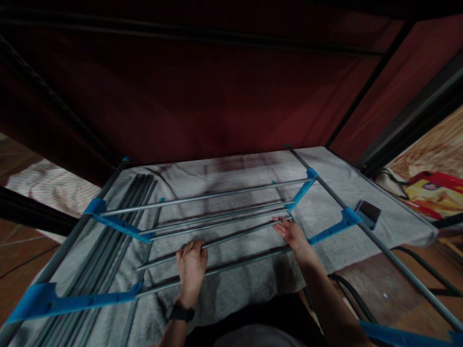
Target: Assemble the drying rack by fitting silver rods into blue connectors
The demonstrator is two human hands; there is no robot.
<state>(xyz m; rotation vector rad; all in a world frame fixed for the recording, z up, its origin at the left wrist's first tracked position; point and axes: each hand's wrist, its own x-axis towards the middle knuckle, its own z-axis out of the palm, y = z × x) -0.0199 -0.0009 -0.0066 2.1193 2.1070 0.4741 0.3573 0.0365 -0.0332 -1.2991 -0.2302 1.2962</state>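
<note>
A thin grey metal rod [238, 234] lies slantwise across the middle of a rack frame with blue plastic brackets. My left hand [191, 260] is closed over the rod left of its middle, knuckles up. At the rod's right end, the fingers of my right hand [291, 233] hold it near the tip. The rod's left end is free, apart from the left front bracket [72, 301]. Beyond it, two rods [217, 220] and a thicker bar [206, 196] span between the far left bracket [115, 221] and the far right bracket [302, 193]. Nearer me runs another bar [246, 261].
Several loose grey tubes [104, 260] lie side by side on the left of the cloth-covered surface [253, 166]. A phone [368, 213] rests at right, beyond the long right tube [390, 260]. Dark red fabric [224, 106] closes the back. A red-and-yellow package [434, 193] is at far right.
</note>
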